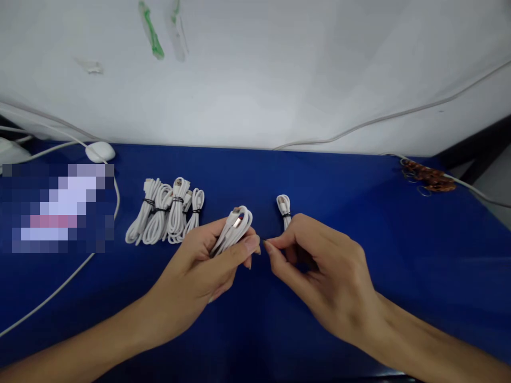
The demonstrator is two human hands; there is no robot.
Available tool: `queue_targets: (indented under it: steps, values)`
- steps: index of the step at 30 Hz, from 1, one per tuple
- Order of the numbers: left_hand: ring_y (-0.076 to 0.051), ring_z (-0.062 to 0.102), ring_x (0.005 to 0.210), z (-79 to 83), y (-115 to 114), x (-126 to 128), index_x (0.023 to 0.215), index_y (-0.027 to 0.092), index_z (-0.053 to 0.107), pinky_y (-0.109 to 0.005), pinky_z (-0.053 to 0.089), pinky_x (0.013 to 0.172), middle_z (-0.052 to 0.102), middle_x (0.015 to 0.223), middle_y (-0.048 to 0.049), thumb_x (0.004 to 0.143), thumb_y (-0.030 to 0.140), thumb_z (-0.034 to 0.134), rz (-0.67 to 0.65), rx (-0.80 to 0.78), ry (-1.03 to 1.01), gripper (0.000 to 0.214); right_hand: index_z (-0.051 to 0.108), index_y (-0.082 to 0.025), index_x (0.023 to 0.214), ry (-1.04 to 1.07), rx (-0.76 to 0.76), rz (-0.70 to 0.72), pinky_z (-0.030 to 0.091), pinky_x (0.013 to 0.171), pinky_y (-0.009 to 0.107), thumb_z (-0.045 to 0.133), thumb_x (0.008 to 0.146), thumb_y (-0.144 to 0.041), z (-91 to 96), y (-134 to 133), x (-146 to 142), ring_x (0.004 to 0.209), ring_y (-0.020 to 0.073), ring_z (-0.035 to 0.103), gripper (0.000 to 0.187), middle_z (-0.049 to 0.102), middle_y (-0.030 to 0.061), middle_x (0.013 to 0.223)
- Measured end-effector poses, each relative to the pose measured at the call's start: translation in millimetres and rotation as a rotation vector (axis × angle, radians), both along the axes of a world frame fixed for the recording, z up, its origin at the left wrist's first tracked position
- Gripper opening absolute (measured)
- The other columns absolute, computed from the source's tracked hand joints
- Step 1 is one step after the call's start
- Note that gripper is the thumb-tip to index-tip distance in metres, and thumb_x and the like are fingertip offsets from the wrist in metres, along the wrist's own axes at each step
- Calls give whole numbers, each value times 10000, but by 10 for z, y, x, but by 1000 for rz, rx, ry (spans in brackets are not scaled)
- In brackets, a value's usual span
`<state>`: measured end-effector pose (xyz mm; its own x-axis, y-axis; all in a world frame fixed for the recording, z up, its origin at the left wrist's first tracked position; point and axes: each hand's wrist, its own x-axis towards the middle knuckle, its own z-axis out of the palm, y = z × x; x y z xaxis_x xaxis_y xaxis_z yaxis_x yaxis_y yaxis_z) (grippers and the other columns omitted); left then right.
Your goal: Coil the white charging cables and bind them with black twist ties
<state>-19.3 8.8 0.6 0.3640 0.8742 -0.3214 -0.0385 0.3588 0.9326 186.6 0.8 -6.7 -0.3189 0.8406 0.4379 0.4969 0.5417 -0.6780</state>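
Note:
My left hand is closed around a coiled white USB cable, with its metal plug showing near the top of the loop. Beside it, my right hand makes a pinch with thumb and forefinger. A thin black tie seems to run from this pinch toward the cable, but only a short dark bit shows. Behind my right hand lies another coiled white cable with a black tie, partly hidden. Several white cable bundles, each bound in black, lie in a row beyond my left hand.
The blue table meets a white wall. At left are a white oval device, a loose white cord and a blurred-out patch. A brown tangled bundle lies around a cord at the far right.

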Motion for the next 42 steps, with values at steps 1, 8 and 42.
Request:
queue_targets:
  steps: [1, 8, 42]
  values:
    - [-61, 304, 402, 9, 3, 3, 801, 201, 669, -182, 273, 393, 414, 497, 119, 1021, 421, 749, -1, 5, -1, 321, 680, -158, 882, 5, 6, 3, 383, 549, 263, 665, 1027, -82, -2, -4, 2, 600, 103, 475, 164, 512, -44, 721]
    - [-56, 256, 377, 68, -1, 3, 817, 205, 672, -155, 308, 385, 365, 455, 126, 1048, 452, 704, -28, -57, -62, 340, 694, -194, 854, 172, -203, -19, 378, 542, 253, 668, 1052, -164, 44, -68, 11, 582, 100, 455, 202, 525, -55, 686]
    - [-54, 282, 354, -4, 23, -49, 795, 214, 598, -140, 279, 374, 342, 449, 130, 1070, 375, 645, -114, -136, -108, 322, 786, -157, 817, 534, -993, 185, 266, 364, 177, 930, 878, -372, 140, 142, 19, 463, 43, 392, 266, 620, -47, 652]
